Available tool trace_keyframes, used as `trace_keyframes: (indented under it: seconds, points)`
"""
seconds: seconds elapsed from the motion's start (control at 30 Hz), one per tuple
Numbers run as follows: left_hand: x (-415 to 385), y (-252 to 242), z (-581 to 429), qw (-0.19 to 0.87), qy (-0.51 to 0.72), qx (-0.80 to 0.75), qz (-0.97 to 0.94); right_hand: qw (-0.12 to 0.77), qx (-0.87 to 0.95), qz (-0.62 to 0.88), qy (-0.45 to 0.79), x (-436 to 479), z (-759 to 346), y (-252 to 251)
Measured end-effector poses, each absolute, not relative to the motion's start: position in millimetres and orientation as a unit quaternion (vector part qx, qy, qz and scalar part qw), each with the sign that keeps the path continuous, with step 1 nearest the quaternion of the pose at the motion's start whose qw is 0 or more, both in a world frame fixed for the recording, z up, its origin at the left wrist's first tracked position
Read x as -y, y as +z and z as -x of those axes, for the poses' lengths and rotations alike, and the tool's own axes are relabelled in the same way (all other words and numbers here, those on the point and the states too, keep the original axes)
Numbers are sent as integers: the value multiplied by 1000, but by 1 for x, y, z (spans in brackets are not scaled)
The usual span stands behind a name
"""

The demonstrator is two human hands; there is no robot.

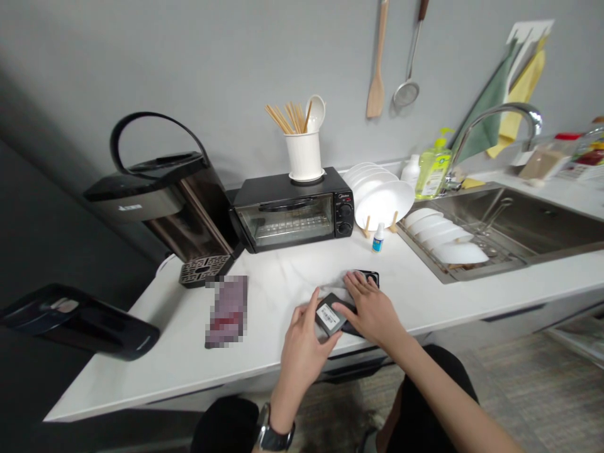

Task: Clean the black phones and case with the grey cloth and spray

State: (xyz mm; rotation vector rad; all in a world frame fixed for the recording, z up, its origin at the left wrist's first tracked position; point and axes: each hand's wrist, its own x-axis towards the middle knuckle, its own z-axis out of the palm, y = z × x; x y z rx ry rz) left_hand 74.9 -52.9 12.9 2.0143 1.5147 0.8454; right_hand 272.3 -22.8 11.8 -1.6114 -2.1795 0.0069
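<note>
My left hand (304, 343) grips a small dark box (329, 314) with a white barcode label, its thumb at the near edge and its fingers at the left side. Pressed together, the fingers of my right hand (372, 308) lie on a light grey cloth (334, 289), and that thumb reaches over to the box. Under this hand is a flat black phone-like device (373, 277); only its far corner with round lenses and some of its near edge show. A small white bottle with a blue label (378, 239) stands beyond my right hand.
A black toaster oven (292, 214) carries a white utensil holder (303, 156). Left are a water dispenser (189, 207), a blurred-out purple item (227, 313) and a dark appliance (80, 321). Right stand racked plates (384, 201) and a sink (542, 220) with bowls (441, 233).
</note>
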Motion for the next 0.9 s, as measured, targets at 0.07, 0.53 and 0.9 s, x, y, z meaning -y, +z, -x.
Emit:
trace_keyframes:
  seconds: [0.07,0.53,0.9]
  points:
    - [52,11,-74,237,301,-554,-740,211,810,545,38,32,-252,16]
    - [52,9,-77,235,324,-545,-736,199,807,556,-1,71,-297,8]
    - [51,8,-74,219,318,-550,-741,206,823,528,37,36,-266,17]
